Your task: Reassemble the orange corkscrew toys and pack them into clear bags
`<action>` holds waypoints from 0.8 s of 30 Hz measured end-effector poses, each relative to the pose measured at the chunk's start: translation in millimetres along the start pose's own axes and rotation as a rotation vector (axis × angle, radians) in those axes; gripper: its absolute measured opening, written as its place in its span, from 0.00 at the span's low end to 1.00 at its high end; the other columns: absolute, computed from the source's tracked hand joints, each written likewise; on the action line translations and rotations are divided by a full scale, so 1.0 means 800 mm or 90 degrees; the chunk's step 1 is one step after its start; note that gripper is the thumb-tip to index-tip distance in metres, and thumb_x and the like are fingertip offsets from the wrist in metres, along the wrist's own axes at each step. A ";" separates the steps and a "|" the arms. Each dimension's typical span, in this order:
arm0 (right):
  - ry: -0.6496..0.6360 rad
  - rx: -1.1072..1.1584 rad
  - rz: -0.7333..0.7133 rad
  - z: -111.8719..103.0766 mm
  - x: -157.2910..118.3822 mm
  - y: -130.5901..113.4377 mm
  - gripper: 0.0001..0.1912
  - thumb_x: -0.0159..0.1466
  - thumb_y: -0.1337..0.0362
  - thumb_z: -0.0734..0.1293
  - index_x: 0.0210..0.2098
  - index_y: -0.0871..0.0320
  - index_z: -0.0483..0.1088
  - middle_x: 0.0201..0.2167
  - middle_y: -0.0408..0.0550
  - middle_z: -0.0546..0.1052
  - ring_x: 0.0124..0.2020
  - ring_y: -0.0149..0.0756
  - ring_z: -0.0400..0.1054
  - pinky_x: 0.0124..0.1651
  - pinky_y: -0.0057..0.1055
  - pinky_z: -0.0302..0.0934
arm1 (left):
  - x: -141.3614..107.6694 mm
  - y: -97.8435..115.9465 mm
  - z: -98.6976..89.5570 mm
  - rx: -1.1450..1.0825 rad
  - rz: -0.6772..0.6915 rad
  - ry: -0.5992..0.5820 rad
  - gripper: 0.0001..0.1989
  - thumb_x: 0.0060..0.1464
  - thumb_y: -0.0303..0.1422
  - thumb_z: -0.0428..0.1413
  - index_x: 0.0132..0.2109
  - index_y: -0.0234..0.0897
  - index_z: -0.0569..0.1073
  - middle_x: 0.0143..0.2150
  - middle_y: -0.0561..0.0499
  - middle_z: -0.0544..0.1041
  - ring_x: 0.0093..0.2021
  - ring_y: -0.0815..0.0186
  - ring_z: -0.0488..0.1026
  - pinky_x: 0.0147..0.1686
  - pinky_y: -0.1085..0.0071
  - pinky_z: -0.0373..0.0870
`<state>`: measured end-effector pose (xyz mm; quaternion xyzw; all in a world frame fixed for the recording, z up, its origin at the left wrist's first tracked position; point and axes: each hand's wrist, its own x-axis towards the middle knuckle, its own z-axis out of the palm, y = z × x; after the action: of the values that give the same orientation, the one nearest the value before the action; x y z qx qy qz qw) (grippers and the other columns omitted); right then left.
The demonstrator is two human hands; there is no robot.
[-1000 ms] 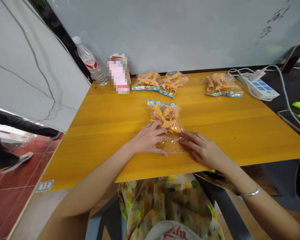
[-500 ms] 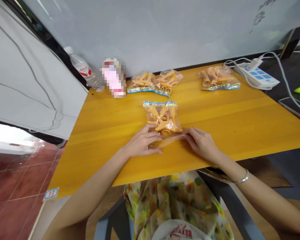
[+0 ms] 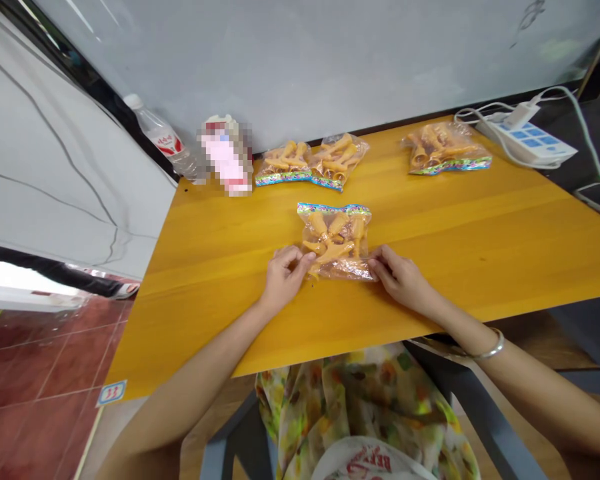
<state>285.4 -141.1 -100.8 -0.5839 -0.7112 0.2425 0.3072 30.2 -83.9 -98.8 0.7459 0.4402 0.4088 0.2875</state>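
Observation:
A clear plastic bag [image 3: 336, 233] of orange plastic pieces lies flat on the yellow wooden table [image 3: 220, 240], its colourful printed strip at the far edge. My left hand [image 3: 284, 275] pinches the bag's near left corner between thumb and fingers. At the near right corner, my right hand [image 3: 399, 277] grips the clear film the same way. The fingertips of both hands touch the bag, and the orange pieces show through it between them.
Two similar bags [image 3: 284, 162] [image 3: 338, 160] lie at the back, another bag [image 3: 447, 148] at the back right. A bottle [image 3: 163, 139] and a blurred pink item [image 3: 225, 155] stand back left. A white power strip [image 3: 530, 141] with cables lies right.
My left hand has gone from spread fingers on the bag to a pinch at its corner. The bag's near edge now lies flatter and straighter between my hands.

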 end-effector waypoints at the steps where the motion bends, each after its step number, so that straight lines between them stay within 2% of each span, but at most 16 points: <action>1: -0.006 0.001 0.007 0.000 0.001 -0.001 0.10 0.70 0.56 0.55 0.34 0.53 0.58 0.27 0.45 0.72 0.26 0.37 0.66 0.32 0.32 0.57 | 0.001 -0.001 0.002 -0.010 -0.034 -0.006 0.23 0.62 0.43 0.53 0.23 0.37 0.59 0.21 0.57 0.60 0.26 0.71 0.58 0.33 0.71 0.59; 4: -0.018 -0.009 0.033 -0.001 0.004 -0.004 0.10 0.69 0.55 0.55 0.34 0.53 0.58 0.25 0.44 0.70 0.24 0.36 0.63 0.30 0.32 0.55 | 0.004 -0.001 0.006 -0.043 -0.090 -0.028 0.23 0.61 0.43 0.52 0.23 0.38 0.55 0.21 0.58 0.54 0.24 0.72 0.53 0.28 0.73 0.54; 9: -0.041 -0.027 0.066 -0.002 0.011 -0.007 0.11 0.68 0.55 0.55 0.34 0.53 0.57 0.25 0.45 0.70 0.24 0.36 0.62 0.30 0.32 0.53 | 0.007 -0.002 0.006 -0.024 -0.106 -0.047 0.24 0.61 0.43 0.52 0.23 0.37 0.54 0.21 0.58 0.52 0.24 0.73 0.52 0.27 0.73 0.51; 13: -0.075 -0.086 0.095 -0.003 0.019 -0.009 0.11 0.68 0.55 0.55 0.35 0.54 0.58 0.27 0.47 0.72 0.27 0.38 0.65 0.32 0.32 0.53 | 0.011 -0.007 0.005 0.071 -0.087 -0.065 0.26 0.62 0.46 0.52 0.22 0.37 0.55 0.20 0.59 0.52 0.22 0.73 0.53 0.27 0.73 0.50; 16: -0.113 -0.140 0.113 -0.006 0.026 -0.013 0.11 0.69 0.57 0.55 0.37 0.56 0.62 0.30 0.50 0.75 0.29 0.38 0.67 0.32 0.31 0.52 | 0.012 -0.015 0.002 0.181 -0.046 -0.071 0.24 0.63 0.45 0.52 0.23 0.37 0.59 0.19 0.59 0.57 0.21 0.72 0.57 0.28 0.72 0.52; 19: -0.149 -0.182 0.132 -0.012 0.034 -0.020 0.11 0.69 0.59 0.55 0.39 0.57 0.66 0.31 0.51 0.76 0.30 0.38 0.67 0.32 0.30 0.51 | 0.011 -0.023 -0.006 0.245 0.023 -0.032 0.16 0.63 0.42 0.54 0.30 0.38 0.65 0.22 0.58 0.66 0.24 0.69 0.64 0.32 0.71 0.58; 20: -0.155 -0.183 0.135 -0.014 0.036 -0.022 0.11 0.69 0.59 0.56 0.40 0.57 0.67 0.32 0.51 0.76 0.30 0.38 0.66 0.33 0.30 0.51 | 0.011 -0.024 -0.009 0.244 0.062 0.018 0.12 0.63 0.40 0.53 0.34 0.38 0.66 0.25 0.56 0.69 0.26 0.68 0.67 0.35 0.70 0.60; 22: -0.160 -0.144 0.145 -0.018 0.041 -0.023 0.10 0.69 0.61 0.57 0.38 0.58 0.68 0.30 0.50 0.75 0.29 0.36 0.64 0.33 0.30 0.50 | 0.009 -0.019 -0.011 0.244 0.189 0.157 0.07 0.64 0.37 0.51 0.40 0.37 0.68 0.34 0.50 0.74 0.35 0.63 0.72 0.41 0.66 0.65; 23: -0.161 -0.111 0.152 -0.020 0.043 -0.024 0.10 0.68 0.61 0.58 0.37 0.58 0.68 0.29 0.49 0.74 0.29 0.35 0.63 0.34 0.31 0.50 | 0.007 -0.014 -0.011 0.248 0.268 0.192 0.08 0.64 0.37 0.52 0.44 0.37 0.68 0.38 0.47 0.75 0.41 0.61 0.73 0.44 0.64 0.66; 24: -0.163 -0.075 0.157 -0.022 0.045 -0.023 0.09 0.67 0.62 0.59 0.35 0.58 0.67 0.28 0.48 0.72 0.28 0.34 0.62 0.34 0.31 0.50 | 0.004 -0.007 -0.009 0.260 0.349 0.193 0.10 0.63 0.38 0.54 0.47 0.38 0.68 0.42 0.45 0.76 0.46 0.59 0.74 0.48 0.62 0.66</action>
<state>280.6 -110.2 -70.1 -0.6483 -0.6803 0.3085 0.1472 22.9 -77.8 -98.6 0.8092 0.3343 0.4799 -0.0557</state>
